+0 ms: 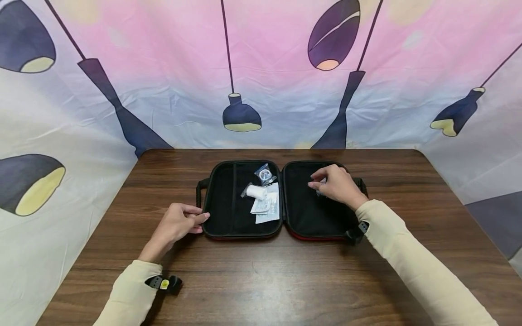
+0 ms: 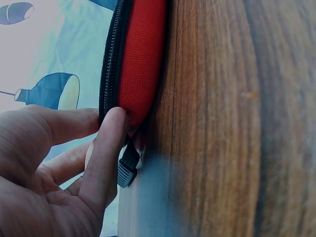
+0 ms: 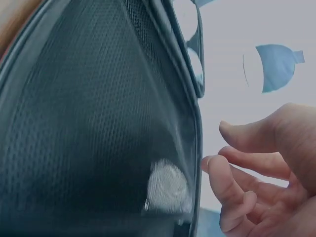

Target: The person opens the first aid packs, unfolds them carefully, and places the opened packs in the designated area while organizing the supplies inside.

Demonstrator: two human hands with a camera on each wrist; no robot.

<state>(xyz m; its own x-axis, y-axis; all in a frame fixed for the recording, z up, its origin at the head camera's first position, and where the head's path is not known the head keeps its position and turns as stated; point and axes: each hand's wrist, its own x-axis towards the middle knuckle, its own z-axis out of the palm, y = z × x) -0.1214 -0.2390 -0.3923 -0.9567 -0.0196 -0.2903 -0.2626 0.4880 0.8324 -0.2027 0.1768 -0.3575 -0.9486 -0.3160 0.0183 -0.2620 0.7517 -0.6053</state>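
And here's the black-lined case (image 1: 220,199), unfolded in two halves on the far part of the wooden table (image 1: 253,280)! On the left, the left hand (image 1: 176,225) has it by the near-left rim, thumb and forefinger pinching the zippered edge; the left wrist view shows the red outer shell and a zipper pull (image 2: 127,174) just beside those fingers.

Across to the right half, the right hand (image 1: 336,184) hovers over its far side, fingers loosely bent, thumb apart from them, nothing in their grip. Near them, inside that half, sits a pale rounded item (image 3: 168,187); whether it lies behind mesh, I can't tell.

Over in the left half, everything gathers to the right: a clear-wrapped ring (image 1: 265,174) at the far end, a white roll (image 1: 257,192) nearer, and flat pale packets (image 1: 270,210) lying partly under that roll.
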